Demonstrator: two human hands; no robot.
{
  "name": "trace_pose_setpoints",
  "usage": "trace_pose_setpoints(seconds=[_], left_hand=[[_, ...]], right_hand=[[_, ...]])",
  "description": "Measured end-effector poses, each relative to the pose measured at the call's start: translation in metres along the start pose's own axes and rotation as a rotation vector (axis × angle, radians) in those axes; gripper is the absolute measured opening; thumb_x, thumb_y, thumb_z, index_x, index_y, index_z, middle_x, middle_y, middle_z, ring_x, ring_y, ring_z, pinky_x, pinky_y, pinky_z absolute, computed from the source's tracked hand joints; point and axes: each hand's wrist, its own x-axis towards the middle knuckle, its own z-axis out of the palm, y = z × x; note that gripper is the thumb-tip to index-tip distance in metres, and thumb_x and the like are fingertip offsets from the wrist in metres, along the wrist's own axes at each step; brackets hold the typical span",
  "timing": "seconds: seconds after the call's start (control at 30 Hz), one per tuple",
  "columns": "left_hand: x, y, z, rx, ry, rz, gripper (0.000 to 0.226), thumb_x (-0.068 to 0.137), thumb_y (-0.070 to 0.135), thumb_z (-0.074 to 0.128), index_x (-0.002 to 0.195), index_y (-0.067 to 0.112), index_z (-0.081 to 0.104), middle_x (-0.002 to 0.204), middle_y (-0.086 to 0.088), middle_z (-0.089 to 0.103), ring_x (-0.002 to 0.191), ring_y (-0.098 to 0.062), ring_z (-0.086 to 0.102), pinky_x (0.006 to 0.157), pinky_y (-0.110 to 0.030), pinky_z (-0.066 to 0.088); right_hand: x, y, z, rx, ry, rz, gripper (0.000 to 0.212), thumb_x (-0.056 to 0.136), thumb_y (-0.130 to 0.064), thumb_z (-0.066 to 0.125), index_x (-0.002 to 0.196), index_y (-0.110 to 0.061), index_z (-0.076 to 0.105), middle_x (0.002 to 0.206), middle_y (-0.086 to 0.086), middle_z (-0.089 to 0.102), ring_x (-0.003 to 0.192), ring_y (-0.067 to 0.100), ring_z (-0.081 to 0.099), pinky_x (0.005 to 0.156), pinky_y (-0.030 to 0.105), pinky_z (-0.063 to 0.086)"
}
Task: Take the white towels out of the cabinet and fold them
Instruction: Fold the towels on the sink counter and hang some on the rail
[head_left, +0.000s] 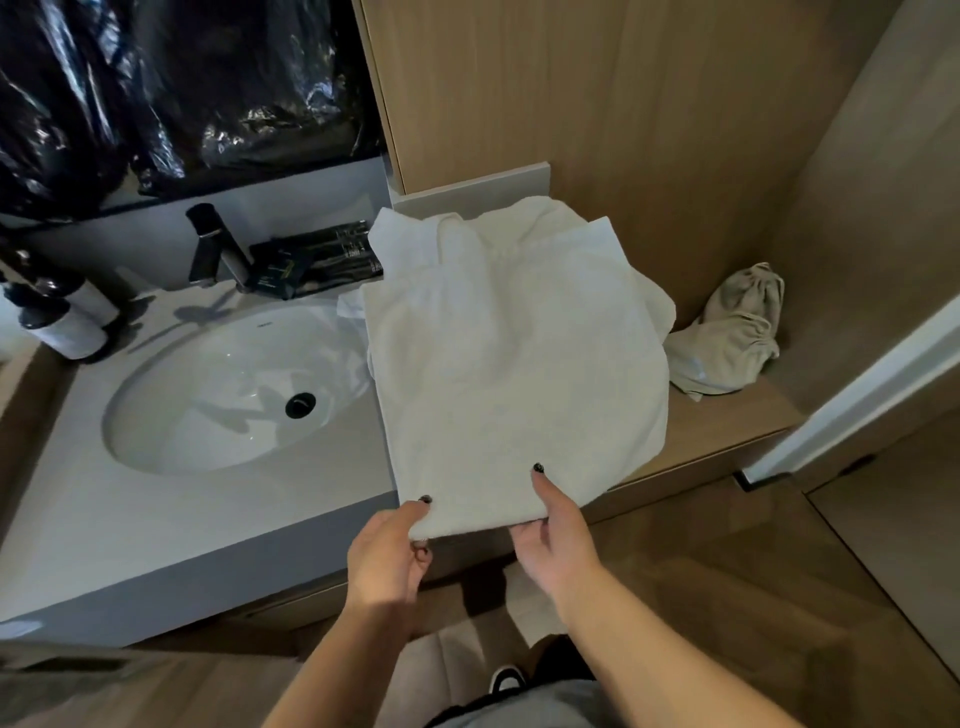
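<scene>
White bottles (72, 327): two stand at the far left of the counter, back from the basin, out of the folding area.
Black plastic sheeting (171, 88): covers the wall above the basin; what it hides cannot be told.
Sink (171, 447): an oval basin set in the grey counter, with a dark drain; the towel lies to its right and does not sag into the bowl.
Faucet (213, 249): dark, behind the basin.
Dark packets (317, 265): stacked just right of the faucet, touching the towel's far left edge.
Left hand (387, 551): pinches the towel's near left corner, thumb on top and fingers curled beneath, likely to keep the edge taut and square.
White towel (514, 364): task item, out of the cabinet and spread over the counter's right end and the wooden ledge (727, 431); it looks folded at least once, the far end bunched over more white cloth, so folding seems partly done.
Right hand (556, 540): pinches the same near edge further right, thumb laid flat on top, fingers hidden underneath; holding two points should let the edge lift evenly for the next fold.
Beige cloth (727, 338): crumpled in the ledge's corner, just beside the towel, apparently set aside.
</scene>
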Motion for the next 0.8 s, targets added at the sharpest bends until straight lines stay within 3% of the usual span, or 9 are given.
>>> trace_pose_setpoints(seconds=[0.1, 0.27, 0.37, 0.43, 0.57, 0.63, 0.7, 0.8], left_hand=[[0.001, 0.003, -0.005, 0.122, 0.025, 0.053, 0.014, 0.090, 0.014, 0.069, 0.094, 0.002, 0.063, 0.083, -0.010, 0.058, 0.064, -0.014, 0.046, 0.063, -0.027, 0.042], [0.001, 0.003, -0.003, 0.282, 0.060, 0.144, 0.019, 0.091, 0.020, 0.068, 0.092, 0.003, 0.060, 0.082, -0.011, 0.052, 0.070, -0.018, 0.046, 0.065, -0.031, 0.042], [0.001, 0.002, -0.003, 0.272, 0.104, 0.147, 0.022, 0.092, 0.019, 0.066, 0.098, -0.001, 0.060, 0.083, -0.012, 0.053, 0.070, -0.019, 0.046, 0.065, -0.032, 0.041], [0.001, 0.002, -0.003, 0.255, 0.132, 0.132, 0.022, 0.093, 0.019, 0.065, 0.101, -0.001, 0.061, 0.083, -0.012, 0.053, 0.069, -0.018, 0.045, 0.062, -0.029, 0.040], [-0.005, 0.001, 0.000, 0.174, 0.136, 0.096, 0.017, 0.094, 0.016, 0.063, 0.105, 0.004, 0.061, 0.089, -0.011, 0.060, 0.067, -0.014, 0.050, 0.058, -0.025, 0.041], [-0.009, 0.001, 0.004, 0.106, 0.095, 0.107, 0.023, 0.095, 0.010, 0.061, 0.117, 0.014, 0.061, 0.098, -0.008, 0.067, 0.075, -0.018, 0.057, 0.064, -0.027, 0.046], [-0.010, 0.002, 0.006, 0.109, 0.040, 0.168, 0.041, 0.096, 0.007, 0.058, 0.128, 0.032, 0.058, 0.109, -0.004, 0.071, 0.091, -0.023, 0.059, 0.077, -0.034, 0.047], [-0.015, 0.007, 0.003, 0.437, 0.011, 0.327, 0.036, 0.099, 0.014, 0.054, 0.122, 0.038, 0.066, 0.120, 0.018, 0.066, 0.116, -0.010, 0.055, 0.100, -0.030, 0.039]], right_hand=[[0.011, -0.016, -0.002, -0.005, 0.087, -0.036, 0.033, 0.090, -0.006, 0.067, 0.123, -0.011, 0.063, 0.115, 0.013, 0.072, 0.101, 0.029, 0.070, 0.085, 0.043, 0.057], [0.022, -0.056, -0.015, 0.003, 0.218, -0.147, 0.031, 0.089, -0.007, 0.071, 0.119, -0.011, 0.066, 0.117, 0.009, 0.070, 0.104, 0.026, 0.068, 0.100, 0.042, 0.051], [0.023, -0.089, -0.025, -0.021, 0.321, -0.183, 0.016, 0.088, -0.008, 0.071, 0.101, -0.015, 0.066, 0.113, 0.004, 0.070, 0.096, 0.020, 0.068, 0.093, 0.034, 0.054], [0.024, -0.113, -0.032, -0.036, 0.406, -0.213, 0.017, 0.086, -0.005, 0.072, 0.095, -0.015, 0.062, 0.109, 0.006, 0.069, 0.092, 0.020, 0.067, 0.087, 0.033, 0.056], [0.024, -0.163, -0.045, -0.192, 0.482, -0.353, 0.042, 0.088, -0.001, 0.069, 0.126, -0.014, 0.057, 0.115, 0.009, 0.066, 0.089, 0.020, 0.066, 0.077, 0.033, 0.057], [0.020, -0.188, -0.051, -0.342, 0.463, -0.405, 0.060, 0.089, 0.000, 0.066, 0.140, -0.023, 0.045, 0.116, 0.010, 0.061, 0.086, 0.020, 0.064, 0.081, 0.040, 0.058], [0.016, -0.211, -0.055, -0.551, 0.390, -0.431, 0.062, 0.091, 0.001, 0.063, 0.139, -0.033, 0.043, 0.109, 0.009, 0.062, 0.086, 0.022, 0.065, 0.076, 0.040, 0.059], [0.008, -0.239, -0.055, -0.974, 0.195, -0.464, 0.048, 0.095, -0.004, 0.059, 0.125, -0.040, 0.052, 0.090, 0.012, 0.071, 0.064, 0.019, 0.065, 0.058, 0.032, 0.056]])
